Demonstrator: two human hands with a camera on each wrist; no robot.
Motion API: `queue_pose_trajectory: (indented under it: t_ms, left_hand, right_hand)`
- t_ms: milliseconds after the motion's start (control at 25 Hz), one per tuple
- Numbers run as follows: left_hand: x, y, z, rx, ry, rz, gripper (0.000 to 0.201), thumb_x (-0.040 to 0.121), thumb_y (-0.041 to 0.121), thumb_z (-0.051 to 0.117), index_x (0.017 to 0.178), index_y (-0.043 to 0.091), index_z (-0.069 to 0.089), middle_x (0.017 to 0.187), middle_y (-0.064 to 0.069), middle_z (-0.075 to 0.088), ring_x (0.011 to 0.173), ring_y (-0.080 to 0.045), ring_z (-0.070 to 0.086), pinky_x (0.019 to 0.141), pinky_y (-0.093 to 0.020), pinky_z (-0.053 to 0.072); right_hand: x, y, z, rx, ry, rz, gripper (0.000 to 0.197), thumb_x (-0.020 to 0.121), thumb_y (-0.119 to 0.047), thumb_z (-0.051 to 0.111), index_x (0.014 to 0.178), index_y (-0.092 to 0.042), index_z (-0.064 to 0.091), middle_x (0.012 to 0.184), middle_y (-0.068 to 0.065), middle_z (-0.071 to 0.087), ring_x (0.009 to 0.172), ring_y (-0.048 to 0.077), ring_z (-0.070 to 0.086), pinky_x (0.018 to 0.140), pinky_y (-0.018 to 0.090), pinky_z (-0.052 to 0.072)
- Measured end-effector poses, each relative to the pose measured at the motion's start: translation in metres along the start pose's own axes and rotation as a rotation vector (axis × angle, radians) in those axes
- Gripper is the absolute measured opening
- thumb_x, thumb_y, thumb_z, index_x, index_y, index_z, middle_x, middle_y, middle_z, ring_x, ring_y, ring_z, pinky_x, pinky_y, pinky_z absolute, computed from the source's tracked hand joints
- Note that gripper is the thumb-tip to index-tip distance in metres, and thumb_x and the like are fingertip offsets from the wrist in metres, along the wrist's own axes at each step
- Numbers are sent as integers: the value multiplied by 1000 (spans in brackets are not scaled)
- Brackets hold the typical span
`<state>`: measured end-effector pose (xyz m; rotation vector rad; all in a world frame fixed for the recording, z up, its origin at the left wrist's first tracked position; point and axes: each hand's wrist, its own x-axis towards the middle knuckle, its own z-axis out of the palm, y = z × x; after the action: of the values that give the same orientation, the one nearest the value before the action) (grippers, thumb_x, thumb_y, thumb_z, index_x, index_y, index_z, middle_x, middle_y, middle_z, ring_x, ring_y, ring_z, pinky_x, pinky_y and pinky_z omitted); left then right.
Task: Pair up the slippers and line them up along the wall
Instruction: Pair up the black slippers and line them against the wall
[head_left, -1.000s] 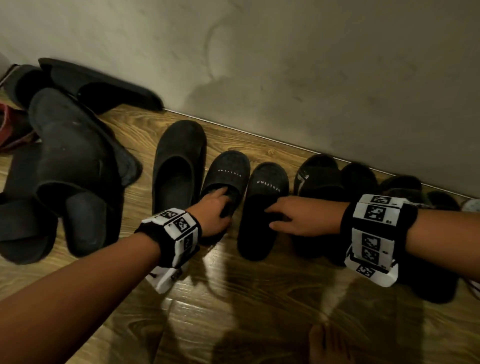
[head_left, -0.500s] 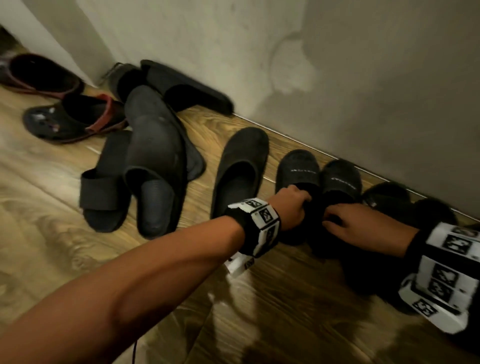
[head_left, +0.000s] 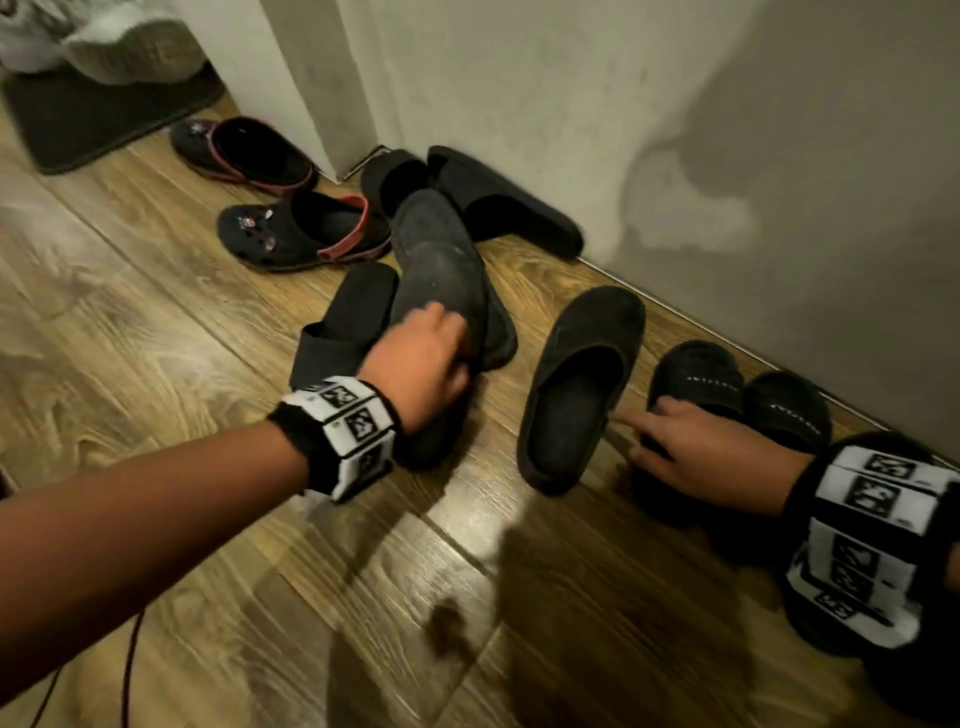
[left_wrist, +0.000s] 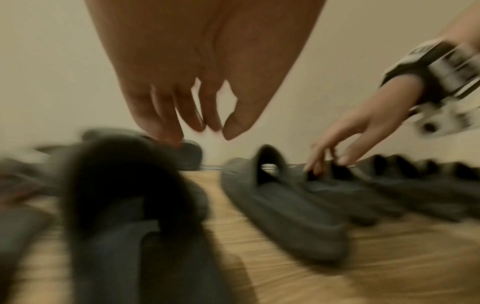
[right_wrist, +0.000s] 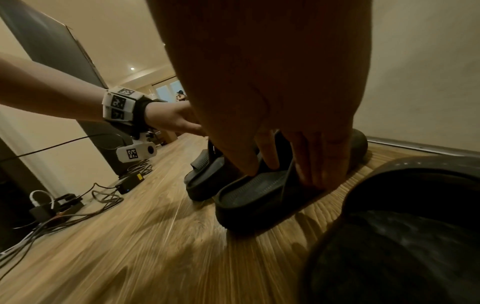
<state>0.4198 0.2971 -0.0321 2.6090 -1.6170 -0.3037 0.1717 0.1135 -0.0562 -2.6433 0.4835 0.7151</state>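
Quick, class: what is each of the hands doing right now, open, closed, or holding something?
Left hand: open, fingers loosely bent over the overturned dark slipper, holding nothing.
Right hand: open, straight fingers resting on the closed-toe slipper.

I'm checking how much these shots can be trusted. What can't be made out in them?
- Left hand: whether it grips the upturned slipper; head view shows only its back, left wrist view is motion-blurred.
- Lettered slipper: print too small to read.
- Slippers beyond the right hand: hidden by the wristband, cut by the frame edge.

Black slippers (head_left: 576, 384) scattered on floor; two paired by wall (head_left: 737, 384).
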Motion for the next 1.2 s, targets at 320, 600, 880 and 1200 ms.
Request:
queue_pose_trajectory:
  t_ms: [320,600,880,1200]
  left_hand:
    - [9,-81,18,-188,-69,-463,38,86,33,60,105,2,49,112,-29,62,105,-43,60,85,-45,48]
    - [16,-60,12,-226,-27,-338,27,89,25,54,101,1,52,101,-30,64,98,-45,61,80,-47,49]
    - [21,-9,-16,-197,103,-89,24,84,31,56,91,8,55,87,-25,66,85,-44,63,70,-43,49]
    - [81,88,15,-236,-52,-5,28,90,24,49,108,4,56,105,-25,66,99,-43,63,77,-42,49]
  right_hand:
    - [50,-9,-29,-23,-35,126,61,98,-36,47,150,-13,25,136,27,48,127,38,42,105,37,35]
    - [54,-17,-30,108,-24,277,52,98,-39,44,134,-1,42,137,29,43,126,41,44,106,44,39]
    - [-20,13,-46,167,348,237,45,95,-49,42,114,-10,53,119,17,51,107,35,56,95,39,45]
    - [-96,39,-54,356,481,369,83,79,-68,38,138,-11,46,120,8,55,113,25,56,91,33,41]
